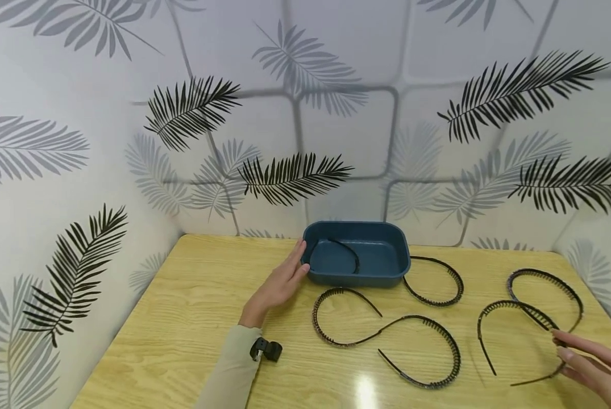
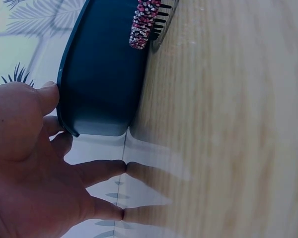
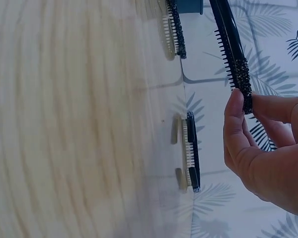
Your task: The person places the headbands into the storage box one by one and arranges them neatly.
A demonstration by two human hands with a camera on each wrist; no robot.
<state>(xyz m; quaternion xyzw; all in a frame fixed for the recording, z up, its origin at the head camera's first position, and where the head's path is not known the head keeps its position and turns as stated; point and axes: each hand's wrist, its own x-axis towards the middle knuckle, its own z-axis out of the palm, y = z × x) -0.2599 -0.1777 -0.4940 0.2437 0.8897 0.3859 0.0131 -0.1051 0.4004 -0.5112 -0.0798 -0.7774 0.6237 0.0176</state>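
A dark blue plastic basin (image 1: 366, 280) stands against the wall at the back of the table. One dark headband (image 1: 356, 258) lies inside it. My left hand (image 1: 279, 279) rests against the basin's left end, with thumb and fingers at the rim; in the left wrist view two spread fingers reach down to the tabletop. At the right, my right hand (image 1: 594, 366) pinches a toothed headband (image 1: 479, 326) between thumb and fingers. The right wrist view shows the dark beaded band (image 3: 233, 54) raised off the table.
Behind the held one lies another headband (image 1: 575, 292). More lie beside the basin (image 1: 461, 284) and in front of it, one left (image 1: 315, 315) and one right (image 1: 456, 355). A leaf-patterned wall covering (image 1: 336, 136) borders the wooden table (image 1: 182, 318).
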